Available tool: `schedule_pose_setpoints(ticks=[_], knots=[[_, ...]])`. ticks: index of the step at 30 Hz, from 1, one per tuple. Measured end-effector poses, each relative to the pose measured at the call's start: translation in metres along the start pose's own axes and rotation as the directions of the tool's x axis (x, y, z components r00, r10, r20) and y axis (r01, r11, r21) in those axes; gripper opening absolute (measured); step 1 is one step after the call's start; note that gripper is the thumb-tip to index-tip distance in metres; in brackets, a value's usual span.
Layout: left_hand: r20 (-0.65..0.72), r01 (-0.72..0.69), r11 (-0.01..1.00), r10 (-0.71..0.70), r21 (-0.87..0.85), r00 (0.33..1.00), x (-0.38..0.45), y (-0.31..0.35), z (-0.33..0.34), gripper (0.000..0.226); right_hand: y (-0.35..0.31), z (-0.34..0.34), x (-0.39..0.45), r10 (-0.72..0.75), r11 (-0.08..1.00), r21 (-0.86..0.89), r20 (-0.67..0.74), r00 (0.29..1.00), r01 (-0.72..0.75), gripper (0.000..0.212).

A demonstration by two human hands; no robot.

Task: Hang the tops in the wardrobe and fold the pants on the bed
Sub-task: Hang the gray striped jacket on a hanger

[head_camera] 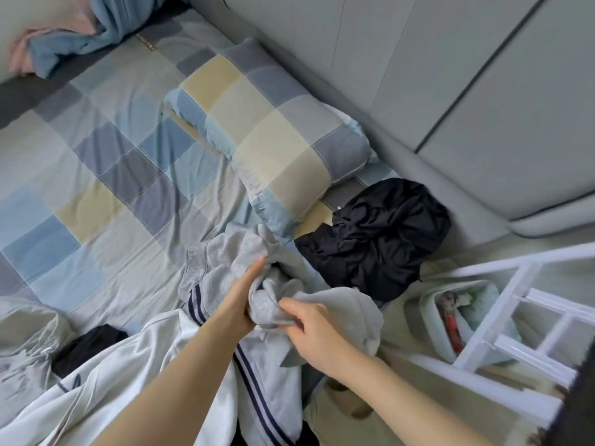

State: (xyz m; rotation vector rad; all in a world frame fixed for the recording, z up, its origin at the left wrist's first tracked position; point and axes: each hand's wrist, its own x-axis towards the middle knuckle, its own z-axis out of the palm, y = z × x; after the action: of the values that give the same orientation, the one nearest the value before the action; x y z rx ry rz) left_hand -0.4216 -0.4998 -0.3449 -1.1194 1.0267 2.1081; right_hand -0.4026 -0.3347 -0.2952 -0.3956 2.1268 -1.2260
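1. A person's left hand and right hand work a crumpled grey garment at the near edge of a bed covered in a blue, grey and cream check sheet; the left grip is clamped on a bunched fold of the grey cloth, the right grip pinches the same cloth just beside it.
2. The grey garment lies partly over a white top with navy stripes, which spills off the bed's edge toward the camera; whether the grey piece is a top or pants cannot be told while it is bunched.
3. A black garment sits in a heap near the headboard, beside a check pillow; another dark piece and a pale grey garment lie at the left.
4. The job looks barely begun: nothing on the bed appears folded, no wardrobe or hanger is in view, and every garment seen is loose; sorting, hanging and folding all seem to remain.
5. A white rack stands on the floor at right.
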Motion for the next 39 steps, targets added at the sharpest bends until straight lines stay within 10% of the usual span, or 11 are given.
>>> schedule_pose_setpoints(ticks=[3,5,7,18,22,26,29,39], knots=[[-0.235,-0.147,0.984,0.166,0.097,0.958,-0.03,0.009,0.002,0.004,-0.023,-0.01,-0.022,0.05,0.997,0.063,0.013,0.999,-0.05,0.039],[-0.245,-0.228,0.96,0.263,0.161,0.933,-0.058,0.02,0.001,0.011,-0.045,-0.022,-0.038,0.068,0.997,0.036,0.059,0.996,-0.07,0.034],[-0.168,-0.273,0.938,0.311,0.214,0.935,-0.092,0.034,-0.001,0.014,-0.066,-0.031,-0.057,0.104,0.991,0.073,0.113,0.988,-0.113,0.006],[0.413,-0.509,0.646,0.311,0.569,0.856,-0.318,0.105,0.005,0.021,-0.17,-0.043,-0.116,0.198,0.98,0.086,-0.355,0.914,-0.179,0.071],[0.523,-0.57,0.505,0.248,0.648,0.815,-0.386,0.114,-0.01,0.022,-0.203,-0.03,-0.132,0.163,0.986,0.089,-0.432,0.887,-0.138,0.028],[0.469,-0.59,0.271,0.398,0.761,0.788,-0.416,0.121,-0.025,0.022,-0.261,-0.044,-0.163,0.328,0.905,0.422,-0.615,0.717,-0.052,0.022],[0.447,-0.561,0.089,0.509,0.823,0.736,-0.419,0.122,-0.028,0.005,-0.315,-0.067,-0.189,0.205,0.963,0.268,-0.762,0.614,0.011,0.026],[0.586,-0.486,-0.363,0.666,0.795,0.461,-0.455,0.13,-0.002,0.048,-0.417,-0.089,-0.309,-0.241,0.969,-0.239,-0.854,0.461,0.063,0.013]])
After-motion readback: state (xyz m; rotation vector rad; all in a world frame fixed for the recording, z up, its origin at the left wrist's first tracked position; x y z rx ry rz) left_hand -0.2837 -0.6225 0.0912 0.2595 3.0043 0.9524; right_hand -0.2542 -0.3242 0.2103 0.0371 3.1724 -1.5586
